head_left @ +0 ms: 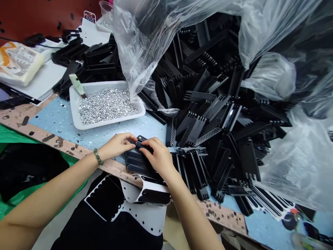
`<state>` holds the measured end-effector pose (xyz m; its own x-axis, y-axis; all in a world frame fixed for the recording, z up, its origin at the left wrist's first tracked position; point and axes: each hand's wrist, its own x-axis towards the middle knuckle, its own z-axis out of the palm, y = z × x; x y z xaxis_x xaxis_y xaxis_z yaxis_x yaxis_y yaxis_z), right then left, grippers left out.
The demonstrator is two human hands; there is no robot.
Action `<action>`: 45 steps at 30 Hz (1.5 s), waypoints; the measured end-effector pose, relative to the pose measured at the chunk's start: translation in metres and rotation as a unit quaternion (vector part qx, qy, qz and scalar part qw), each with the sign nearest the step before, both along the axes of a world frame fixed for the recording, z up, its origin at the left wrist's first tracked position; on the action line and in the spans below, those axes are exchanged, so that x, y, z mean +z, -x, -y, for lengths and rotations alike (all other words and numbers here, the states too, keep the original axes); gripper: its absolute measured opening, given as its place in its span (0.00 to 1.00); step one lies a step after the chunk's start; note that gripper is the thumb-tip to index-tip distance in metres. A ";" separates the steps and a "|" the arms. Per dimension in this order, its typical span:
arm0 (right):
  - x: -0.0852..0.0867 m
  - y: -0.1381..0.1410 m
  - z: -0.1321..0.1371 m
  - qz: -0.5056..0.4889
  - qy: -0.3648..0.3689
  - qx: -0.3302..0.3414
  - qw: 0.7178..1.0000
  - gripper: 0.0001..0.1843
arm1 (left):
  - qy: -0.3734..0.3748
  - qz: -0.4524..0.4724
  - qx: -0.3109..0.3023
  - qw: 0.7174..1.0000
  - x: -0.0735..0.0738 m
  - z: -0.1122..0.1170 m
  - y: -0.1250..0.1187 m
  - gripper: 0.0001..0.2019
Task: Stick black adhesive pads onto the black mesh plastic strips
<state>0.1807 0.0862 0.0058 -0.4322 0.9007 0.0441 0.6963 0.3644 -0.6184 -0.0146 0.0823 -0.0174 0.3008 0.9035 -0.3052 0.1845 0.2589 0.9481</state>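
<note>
Standing over this bench, the head cam shows both arms coming in from the bottom of the frame and meeting near the desk's front edge. The left hand (117,146) lies fairly flat, fingers together and stretched out, with the tips up against a small black mesh piece (141,140). Can't tell if it really has hold of it or is just steadying it. The right hand (157,156) is arched over the top, fingers curled down, and looks closed on that same piece. There's a beaded green bracelet (98,156) on the left wrist.

The mesh piece sits right on top of a stack of black rounded strips (137,163), just under both hands. Below them, a black-and-white punched sheet (145,217) hangs off the front edge of the wooden desk (78,151).

Straight ahead of the left hand, on a pale blue mat (56,121), there's a white tray (109,124) full of tiny silver rings (108,105), with a pale green-handled scoop (76,85) resting on its far corner. To the right of the hands is a huge heap of black comb-like mesh parts (208,90), spilling out of a clear plastic bag (148,38). Toward the far left corner there are more black parts (85,69) and a wrapped pack (18,62).
</note>
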 end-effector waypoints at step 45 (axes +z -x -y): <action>0.000 -0.037 0.026 -0.006 0.020 -0.100 0.995 0.06 | -0.060 -0.075 -0.042 0.995 0.002 0.008 -0.009 0.09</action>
<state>0.2174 0.0602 0.0058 -0.2448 0.9695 0.0112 0.7452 0.1955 -0.6375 -0.0060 0.0742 -0.0153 0.3355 0.9102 -0.2429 0.3414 0.1228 0.9319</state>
